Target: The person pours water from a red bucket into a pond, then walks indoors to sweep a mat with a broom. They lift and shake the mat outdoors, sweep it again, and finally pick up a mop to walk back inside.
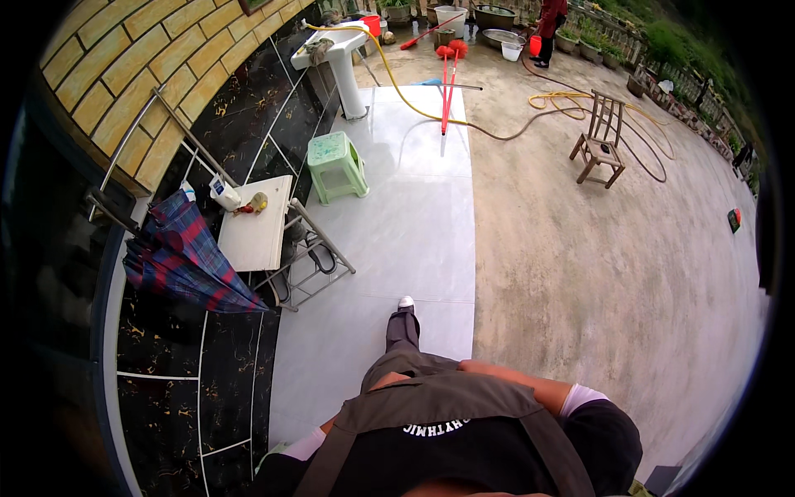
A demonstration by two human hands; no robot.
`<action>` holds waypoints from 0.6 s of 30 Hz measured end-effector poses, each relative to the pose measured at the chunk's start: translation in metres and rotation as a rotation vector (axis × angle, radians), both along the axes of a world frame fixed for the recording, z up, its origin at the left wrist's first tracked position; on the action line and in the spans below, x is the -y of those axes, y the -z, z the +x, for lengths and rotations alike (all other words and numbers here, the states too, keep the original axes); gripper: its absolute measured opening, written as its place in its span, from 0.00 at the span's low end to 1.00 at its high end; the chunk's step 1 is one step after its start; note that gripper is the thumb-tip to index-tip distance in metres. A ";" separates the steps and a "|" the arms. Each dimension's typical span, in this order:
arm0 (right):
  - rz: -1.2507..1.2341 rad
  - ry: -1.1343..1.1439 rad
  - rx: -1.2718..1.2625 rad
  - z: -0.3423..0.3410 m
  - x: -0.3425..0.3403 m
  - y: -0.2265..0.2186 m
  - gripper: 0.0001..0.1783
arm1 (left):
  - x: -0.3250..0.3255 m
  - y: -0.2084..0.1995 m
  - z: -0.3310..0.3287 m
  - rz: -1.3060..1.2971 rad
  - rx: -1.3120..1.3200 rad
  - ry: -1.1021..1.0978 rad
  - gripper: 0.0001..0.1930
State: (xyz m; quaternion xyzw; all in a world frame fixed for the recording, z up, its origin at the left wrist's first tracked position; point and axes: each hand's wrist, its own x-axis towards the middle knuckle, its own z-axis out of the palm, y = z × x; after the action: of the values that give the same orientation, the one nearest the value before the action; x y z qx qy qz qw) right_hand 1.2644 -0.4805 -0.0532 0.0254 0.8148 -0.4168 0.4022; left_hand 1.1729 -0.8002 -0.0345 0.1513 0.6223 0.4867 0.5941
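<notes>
I look down my own front: a dark shirt under a grey-brown apron (447, 406), one dark trouser leg and a white-toed shoe (405, 304) on a white tiled strip (414, 224). My right forearm (513, 383) lies across my chest and runs under the apron's top edge. Only a bit of my left arm (325, 429) shows beside the apron. Neither hand can be seen; both are hidden by the apron and my body.
To the left, a plaid umbrella (186, 257) leans by a white metal-framed table (257, 224) carrying a small bottle. Beyond stand a green plastic stool (335, 166), a pedestal sink (339, 50), red brooms (447, 83), a yellow hose (571, 103) and a wooden chair (600, 141). A person in red (548, 25) stands far off by basins.
</notes>
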 end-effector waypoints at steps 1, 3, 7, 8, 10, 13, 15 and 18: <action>0.002 0.029 0.008 -0.025 -0.010 0.002 0.21 | -0.014 0.005 -0.024 -0.005 0.009 0.012 0.09; 0.004 0.055 0.015 -0.080 -0.031 0.000 0.22 | -0.044 0.010 -0.076 -0.023 0.008 0.048 0.09; 0.092 0.130 -0.068 -0.178 -0.079 -0.018 0.25 | -0.131 0.008 -0.198 0.031 -0.017 0.286 0.09; 0.110 0.123 -0.104 -0.197 -0.088 -0.022 0.25 | -0.153 0.000 -0.228 0.039 -0.029 0.343 0.09; 0.120 0.180 -0.067 -0.234 -0.107 -0.032 0.24 | -0.197 -0.012 -0.275 0.033 -0.053 0.437 0.09; 0.122 0.255 -0.064 -0.292 -0.131 -0.040 0.22 | -0.251 -0.008 -0.342 0.028 -0.044 0.483 0.09; 0.123 0.251 -0.076 -0.335 -0.150 -0.046 0.21 | -0.273 0.009 -0.380 0.053 -0.042 0.399 0.09; 0.134 0.229 -0.102 -0.400 -0.189 -0.032 0.20 | -0.309 0.032 -0.438 0.101 -0.158 0.273 0.13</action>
State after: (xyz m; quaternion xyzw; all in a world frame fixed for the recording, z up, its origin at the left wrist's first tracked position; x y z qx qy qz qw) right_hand 0.8641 -0.2915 -0.0211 0.1236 0.8519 -0.4055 0.3075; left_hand 0.7349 -0.4909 -0.0669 0.3018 0.6156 0.4185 0.5957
